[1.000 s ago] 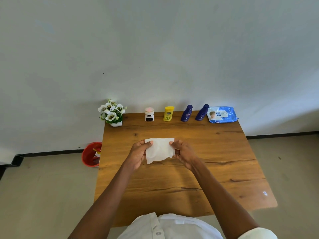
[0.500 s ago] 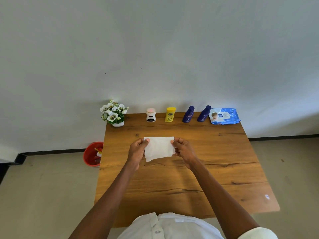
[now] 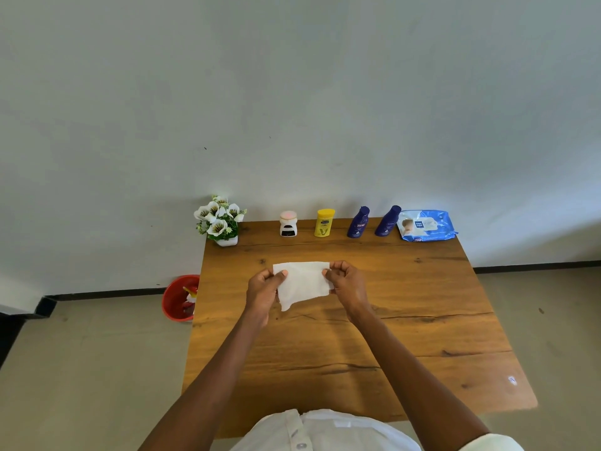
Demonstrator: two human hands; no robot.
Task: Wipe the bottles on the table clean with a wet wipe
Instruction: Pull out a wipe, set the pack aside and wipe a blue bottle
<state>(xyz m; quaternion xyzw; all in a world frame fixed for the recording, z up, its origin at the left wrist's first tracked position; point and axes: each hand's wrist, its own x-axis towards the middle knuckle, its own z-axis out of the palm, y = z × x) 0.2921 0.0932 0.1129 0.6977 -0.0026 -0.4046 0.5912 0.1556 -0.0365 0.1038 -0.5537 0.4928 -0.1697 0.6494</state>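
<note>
The person wears a white buttoned shirt (image 3: pixel 325 431) with short sleeves, forearms bare.

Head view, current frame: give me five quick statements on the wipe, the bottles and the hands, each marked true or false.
1. Both hands hold the wet wipe by its top corners. True: left hand and right hand pinch it.
2. The wipe lies flat on the table. False: it hangs between the hands above the table.
3. Two dark blue bottles stand beside the wipes pack. True.
4. The yellow bottle lies tipped over. False: it stands upright.
5. A hand is wiping a bottle. False: no bottle is touched.
</note>
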